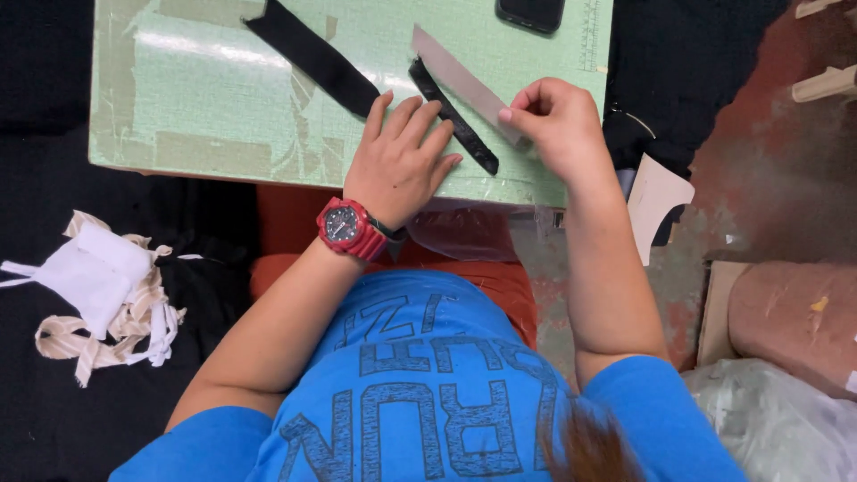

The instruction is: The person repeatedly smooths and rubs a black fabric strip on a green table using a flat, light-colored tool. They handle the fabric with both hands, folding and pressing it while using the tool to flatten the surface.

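Left hand (399, 161) lies flat on the green cutting mat (214, 98), fingertips on a narrow black strip (453, 116). Right hand (551, 120) pinches a grey strip (457, 78) just beside it.

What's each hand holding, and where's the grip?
Right hand pinches the near end of a grey strip. Left hand holds nothing: it lies flat, pressing a narrow black strip onto the green cutting mat.

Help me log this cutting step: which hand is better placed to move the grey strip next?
Probably the right hand: its fingers already pinch the grey strip. The left hand lies flat beside the narrow black strip.
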